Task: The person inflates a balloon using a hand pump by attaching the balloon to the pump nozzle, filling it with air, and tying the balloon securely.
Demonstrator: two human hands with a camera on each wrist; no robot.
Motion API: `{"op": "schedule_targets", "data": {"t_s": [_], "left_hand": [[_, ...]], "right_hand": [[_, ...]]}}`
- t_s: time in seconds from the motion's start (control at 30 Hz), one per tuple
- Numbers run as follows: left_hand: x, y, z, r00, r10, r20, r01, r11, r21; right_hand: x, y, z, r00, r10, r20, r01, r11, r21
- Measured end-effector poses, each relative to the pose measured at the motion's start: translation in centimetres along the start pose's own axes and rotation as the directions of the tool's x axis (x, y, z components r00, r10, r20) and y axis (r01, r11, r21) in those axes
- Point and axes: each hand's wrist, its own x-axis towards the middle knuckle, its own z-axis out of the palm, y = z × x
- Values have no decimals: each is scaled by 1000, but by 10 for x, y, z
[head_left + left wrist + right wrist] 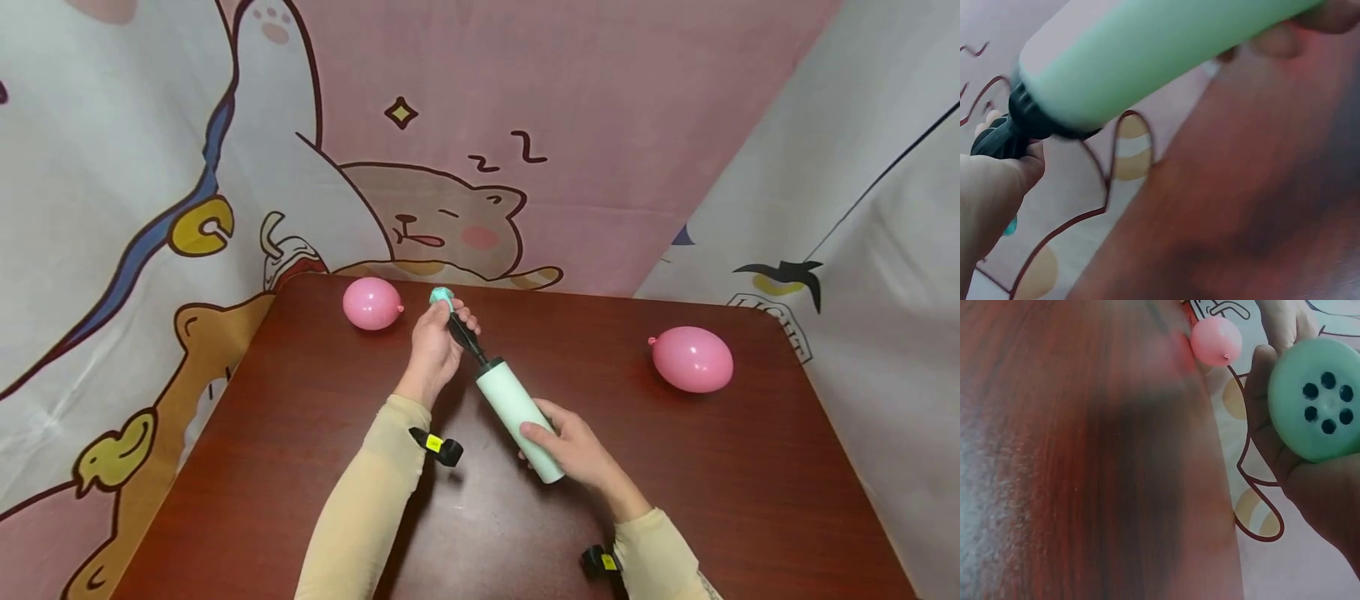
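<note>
A mint-green hand balloon pump (517, 417) is held slantwise above the table by both hands. My left hand (437, 346) grips its black nozzle end (467, 337). A small crumpled teal piece (442, 295), apparently a limp balloon, sticks out above the left thumb; the rest is hidden by the fingers. My right hand (581, 450) holds the pump's green barrel near its lower end, thumb on top. In the right wrist view, the barrel's round end (1329, 400) shows a ring of several dark holes.
On the brown table (300, 483), a pink inflated balloon (372, 303) lies at the back left, near the left hand. Another pink balloon (692, 359) rests on the right side. A cartoon-printed cloth (600, 125) hangs behind the table's far edge.
</note>
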Motion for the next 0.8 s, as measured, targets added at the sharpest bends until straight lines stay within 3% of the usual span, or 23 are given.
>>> {"op": "schedule_targets", "data": {"t_s": [0.17,0.33,0.53,0.63,0.8], "left_hand": [[6,19,-1,999,38,-22,-38,999,-29],[8,28,0,997,59,-53,-61,997,-37],[2,8,11,992,101,-73,-98,995,34],[-6,-2,21,993,92,-71,-87,994,69],[-9,6,27,992,98,-84,-96,995,32]], "right_hand": [[-7,-4,-2,998,-61,-13,61,998,-27],[-10,-10,-1,996,-86,-39,85,995,-45],[-4,-19,7,985,-74,-153,65,996,-63],[5,-26,11,973,-71,-221,57,996,-71],[13,-34,13,966,-62,-252,46,997,-68]]}}
